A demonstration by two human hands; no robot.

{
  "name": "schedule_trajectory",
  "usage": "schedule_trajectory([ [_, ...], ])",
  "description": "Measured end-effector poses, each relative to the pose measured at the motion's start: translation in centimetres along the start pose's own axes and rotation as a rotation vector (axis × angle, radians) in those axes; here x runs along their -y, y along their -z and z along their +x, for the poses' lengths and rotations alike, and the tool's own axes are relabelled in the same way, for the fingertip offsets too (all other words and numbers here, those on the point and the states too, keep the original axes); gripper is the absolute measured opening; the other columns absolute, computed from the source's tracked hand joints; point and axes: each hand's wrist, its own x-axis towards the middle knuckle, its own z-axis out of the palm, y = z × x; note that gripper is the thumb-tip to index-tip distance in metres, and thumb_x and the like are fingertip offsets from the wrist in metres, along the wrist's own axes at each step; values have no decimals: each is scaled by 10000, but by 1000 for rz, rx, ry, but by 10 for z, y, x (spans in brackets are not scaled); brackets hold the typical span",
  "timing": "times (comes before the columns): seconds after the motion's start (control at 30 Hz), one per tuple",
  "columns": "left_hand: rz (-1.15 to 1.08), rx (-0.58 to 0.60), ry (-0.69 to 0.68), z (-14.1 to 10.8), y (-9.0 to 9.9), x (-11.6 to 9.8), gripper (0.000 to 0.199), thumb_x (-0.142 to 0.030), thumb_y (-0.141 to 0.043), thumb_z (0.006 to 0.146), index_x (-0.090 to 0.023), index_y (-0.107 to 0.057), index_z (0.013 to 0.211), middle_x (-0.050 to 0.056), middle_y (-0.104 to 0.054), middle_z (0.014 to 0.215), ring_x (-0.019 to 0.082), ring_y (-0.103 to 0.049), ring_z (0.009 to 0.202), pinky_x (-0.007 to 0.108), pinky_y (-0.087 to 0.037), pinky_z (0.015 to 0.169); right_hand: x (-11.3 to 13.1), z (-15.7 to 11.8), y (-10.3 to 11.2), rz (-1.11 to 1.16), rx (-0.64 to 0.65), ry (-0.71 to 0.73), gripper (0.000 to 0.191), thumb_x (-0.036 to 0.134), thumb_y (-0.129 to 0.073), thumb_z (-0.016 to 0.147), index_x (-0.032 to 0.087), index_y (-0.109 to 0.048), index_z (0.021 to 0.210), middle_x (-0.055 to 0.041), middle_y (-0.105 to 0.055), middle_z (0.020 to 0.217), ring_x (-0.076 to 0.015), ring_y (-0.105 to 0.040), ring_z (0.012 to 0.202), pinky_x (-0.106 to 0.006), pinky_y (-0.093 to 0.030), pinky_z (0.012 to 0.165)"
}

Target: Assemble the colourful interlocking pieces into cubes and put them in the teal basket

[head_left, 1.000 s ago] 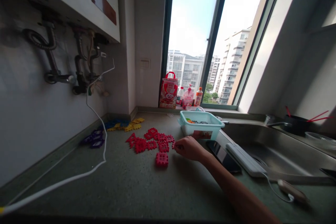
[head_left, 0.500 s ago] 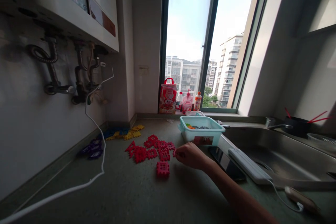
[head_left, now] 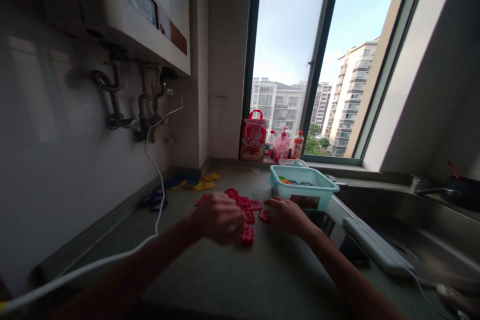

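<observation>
My left hand [head_left: 222, 217] is above the counter, over the left part of the red pieces. It is smeared by motion and its fingers are hidden, so I cannot tell what it holds. My right hand [head_left: 287, 214] rests low on the counter, in front of the tub, with fingers apart. Its fingertips are beside a red notched plastic building piece [head_left: 263, 216] at the right end of the group. Several more red interlocking pieces [head_left: 245, 203] lie between my hands, some covered by the left one. One red piece [head_left: 247, 235] is nearer to me.
A light-blue tub [head_left: 311, 191] with coloured pieces stands behind my right hand. Yellow pieces [head_left: 206, 182] and purple pieces [head_left: 154, 200] lie at the back left. A white cable [head_left: 159, 220] crosses the left side. Rightward are a phone [head_left: 339, 237], a power strip [head_left: 378, 246] and a sink [head_left: 431, 225].
My left hand has come into view over the red pieces. The right hand's fingers, curled closed before, are now more spread. The view has turned slightly left.
</observation>
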Motion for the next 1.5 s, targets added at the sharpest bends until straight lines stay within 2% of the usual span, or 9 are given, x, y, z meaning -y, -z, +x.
schedule_trajectory([
  [0.07,56,11,118,-3,-9,43,290,-311,-494,990,-209,-680,792,44,-676,706,182,-628,657,320,-507,678,-3,0,-4,4,42,-11,371,380,-573,1002,228,-708,1313,-118,-725,1277,-285,-727,1092,-345,-529,918],
  [0.17,70,65,331,-23,-21,96,304,-342,-493,1003,-201,-701,832,60,-715,791,197,-670,752,309,-493,716,-7,1,-7,-4,112,-30,422,441,-567,1004,226,-689,1345,-135,-728,1279,-297,-724,1092,-363,-525,929],
  [0.27,-30,202,379,-46,-27,114,341,-537,-635,936,-212,-727,884,52,-723,848,215,-682,832,298,-485,740,-11,1,-6,-8,168,-30,436,488,-608,966,226,-713,1297,-131,-763,1195,-305,-728,1059,-355,-517,888],
  [0.37,-114,272,376,-53,-29,109,524,-692,-787,746,-210,-730,943,55,-726,920,230,-680,869,297,-482,751,-15,1,-5,-20,193,-14,413,468,-679,901,231,-735,1235,-112,-783,1125,-300,-730,1025,-340,-505,855],
  [0.5,-192,308,373,-45,-29,100,645,-708,-869,611,-211,-723,995,41,-729,936,220,-672,835,297,-467,746,-18,1,-5,-16,197,15,413,411,-722,862,226,-734,1231,-94,-784,1123,-282,-730,1013,-320,-499,852],
  [0.8,-172,302,361,-43,-29,98,309,-482,-822,726,-224,-759,883,31,-710,840,200,-648,782,314,-463,793,-24,3,-10,-23,172,39,325,362,-668,911,236,-742,1202,-77,-793,1098,-255,-741,987,-290,-515,851],
  [0.97,-148,270,349,-41,-28,98,352,-475,-820,731,-231,-773,980,53,-720,912,230,-658,873,330,-474,865,-26,2,-13,-28,172,55,323,340,-665,906,243,-747,1203,-79,-793,1109,-262,-747,992,-304,-531,876],
  [1.27,-98,293,369,-43,-39,98,390,-524,-820,718,-239,-785,981,54,-736,910,239,-667,864,344,-481,834,-30,2,-17,-54,159,73,296,355,-662,922,253,-755,1183,-74,-792,1093,-261,-751,983,-301,-536,843],
  [1.5,-50,271,358,-40,-40,96,293,-458,-812,707,-223,-757,874,52,-724,859,252,-660,877,364,-481,852,-26,2,-14,-50,134,74,280,325,-683,908,260,-768,1166,-63,-797,1084,-246,-751,970,-283,-538,832],
])
